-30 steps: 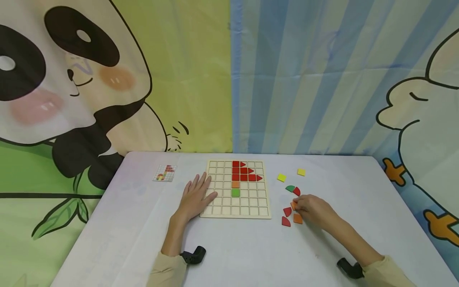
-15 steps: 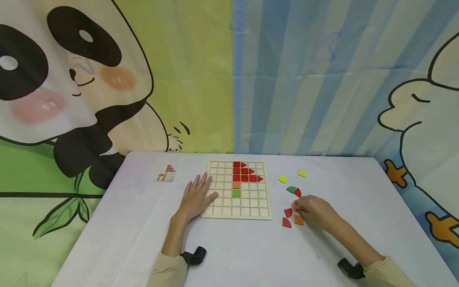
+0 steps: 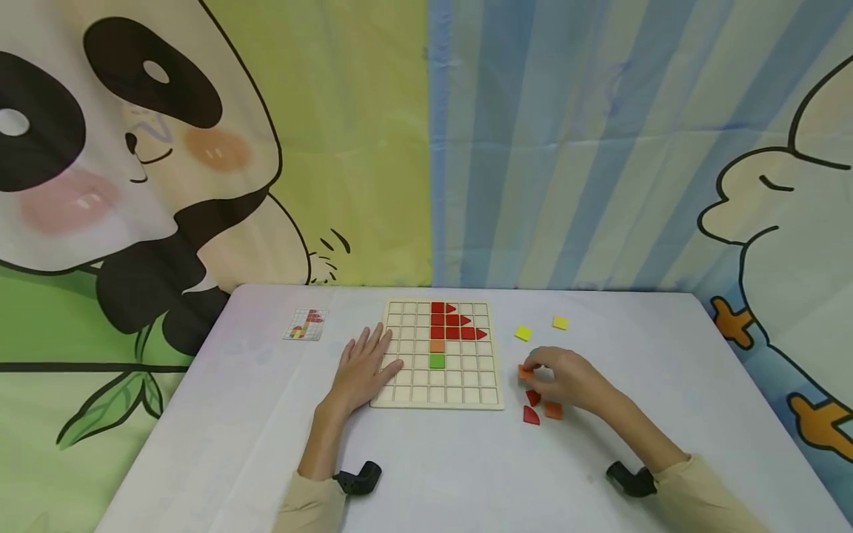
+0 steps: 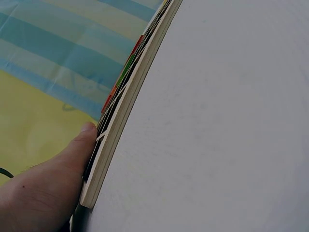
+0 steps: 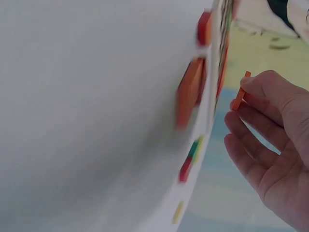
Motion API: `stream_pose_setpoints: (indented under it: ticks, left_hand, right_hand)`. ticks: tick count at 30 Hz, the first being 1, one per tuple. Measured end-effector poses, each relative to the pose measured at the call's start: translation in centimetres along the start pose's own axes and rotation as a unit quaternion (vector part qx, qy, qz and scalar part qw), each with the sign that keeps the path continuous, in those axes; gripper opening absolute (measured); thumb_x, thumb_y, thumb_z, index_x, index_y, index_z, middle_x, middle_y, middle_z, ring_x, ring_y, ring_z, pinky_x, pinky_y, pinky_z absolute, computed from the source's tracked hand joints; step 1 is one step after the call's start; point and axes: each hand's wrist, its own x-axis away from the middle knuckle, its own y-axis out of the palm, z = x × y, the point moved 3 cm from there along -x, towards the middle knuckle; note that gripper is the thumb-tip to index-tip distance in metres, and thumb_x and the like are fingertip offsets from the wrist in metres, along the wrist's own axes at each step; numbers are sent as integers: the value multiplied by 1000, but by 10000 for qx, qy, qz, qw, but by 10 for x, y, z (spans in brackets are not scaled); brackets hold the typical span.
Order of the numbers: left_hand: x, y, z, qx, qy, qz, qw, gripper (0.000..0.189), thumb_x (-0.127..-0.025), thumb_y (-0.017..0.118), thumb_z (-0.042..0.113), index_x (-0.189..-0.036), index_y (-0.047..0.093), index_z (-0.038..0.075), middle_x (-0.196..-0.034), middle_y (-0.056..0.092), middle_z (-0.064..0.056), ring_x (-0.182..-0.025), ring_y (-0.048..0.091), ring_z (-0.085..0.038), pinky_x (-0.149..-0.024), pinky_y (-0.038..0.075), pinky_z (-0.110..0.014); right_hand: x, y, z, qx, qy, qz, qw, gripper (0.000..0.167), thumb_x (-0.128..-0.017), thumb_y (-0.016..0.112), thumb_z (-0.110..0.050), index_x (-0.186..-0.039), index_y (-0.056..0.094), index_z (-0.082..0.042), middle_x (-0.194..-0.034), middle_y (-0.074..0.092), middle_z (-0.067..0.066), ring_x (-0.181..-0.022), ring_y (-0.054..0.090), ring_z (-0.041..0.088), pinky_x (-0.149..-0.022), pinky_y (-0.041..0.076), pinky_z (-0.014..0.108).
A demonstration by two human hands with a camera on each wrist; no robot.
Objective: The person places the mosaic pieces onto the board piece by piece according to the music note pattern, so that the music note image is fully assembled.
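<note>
My right hand [image 3: 574, 379] pinches a small orange tile [image 3: 523, 372] between thumb and fingers, lifted off the table to the right of the wooden grid board [image 3: 406, 386]. In the right wrist view, the orange tile [image 5: 241, 94] is seen edge-on at the fingertips. My left hand [image 3: 361, 376] rests on the board's left edge with its fingers straight. On the board lie rows of red squares ending in red pointed pieces [image 3: 481, 334], then an orange square [image 3: 437, 346] and a green square [image 3: 436, 360] below them.
Near my right hand lie red rounded tiles [image 3: 531, 415] and another orange tile [image 3: 553, 410]. Two yellow squares [image 3: 523, 333] sit farther back. A green piece [image 5: 193, 148] and a red piece [image 5: 185, 169] are mostly hidden by my hand in the head view. A pattern card [image 3: 306, 324] lies left of the board.
My right hand has picked the orange tile up off the table and moved it left, towards the board. The left hand has stayed in place.
</note>
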Motion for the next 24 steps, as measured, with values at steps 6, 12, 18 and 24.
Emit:
stream_pose_setpoints:
  ticks: [6, 12, 18, 24]
  left_hand:
    - [1, 0, -1, -12, 30, -1, 10000, 77, -105, 52, 50, -164, 27, 9, -174, 14, -12, -162, 4, -36, -129, 3, -60]
    - [0, 1, -2, -41, 24, 39, 10000, 76, -105, 52, 51, -165, 27, 10, -174, 15, -12, -162, 5, -36, -129, 3, -59]
    - [0, 1, -1, -20, 62, 47, 10000, 76, -105, 52, 52, -164, 28, 10, -174, 15, -12, -162, 6, -36, -129, 3, -58]
    - [1, -2, -1, -53, 48, 48, 10000, 76, -105, 52, 51, -164, 28, 10, -174, 15, -11, -162, 6, -36, -129, 4, -59]
  right_hand:
    - [-24, 19, -49, -179, -839, -283, 9959, 18, -89, 80, -6, -106, 75, -8, -103, 75, -1, -95, 69, 17, -83, 60, 31]
    - [-54, 43, -82, -371, -1325, -363, 9898, 11, -89, 76, -2, -99, 77, -7, -98, 74, 1, -89, 66, 16, -80, 58, 25]
    - [-72, 59, -96, -403, -1169, -461, 9913, 7, -91, 74, -2, -96, 78, -4, -92, 75, 4, -79, 65, 14, -71, 54, 20]
    - [-81, 67, -101, -201, -767, -615, 9950, 7, -92, 76, -7, -98, 80, -4, -93, 77, 4, -81, 68, 15, -75, 57, 25]
